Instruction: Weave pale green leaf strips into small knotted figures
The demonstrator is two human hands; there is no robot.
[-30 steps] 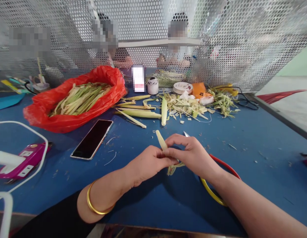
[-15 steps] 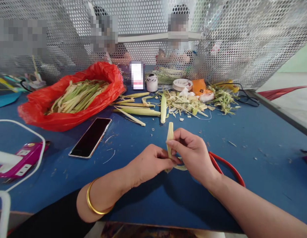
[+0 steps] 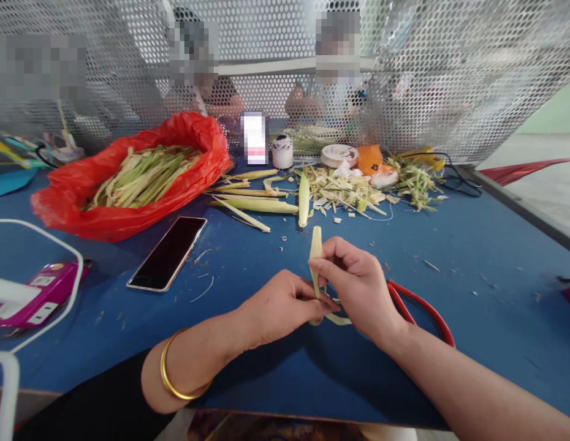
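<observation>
Both hands meet over the blue table (image 3: 450,257) on one small baby corn ear (image 3: 316,245) that stands nearly upright. My left hand (image 3: 280,306) pinches its lower end. My right hand (image 3: 353,285) pinches a pale husk strip at its side, and loose husk curls out under the fingers. A knife with a red and yellow handle (image 3: 423,309) lies partly hidden behind my right wrist.
A red plastic bag (image 3: 105,208) of green husks sits at back left. Unpeeled ears (image 3: 262,205) and husk scraps (image 3: 344,190) lie at the back middle. A dark phone (image 3: 168,251) and a pink device (image 3: 41,294) with a white cable are at left. People sit behind the perforated screen (image 3: 450,73).
The corn ear has turned from leaning left to nearly upright. My right hand shifted up along it, and more husk strip hangs loose below the fingers.
</observation>
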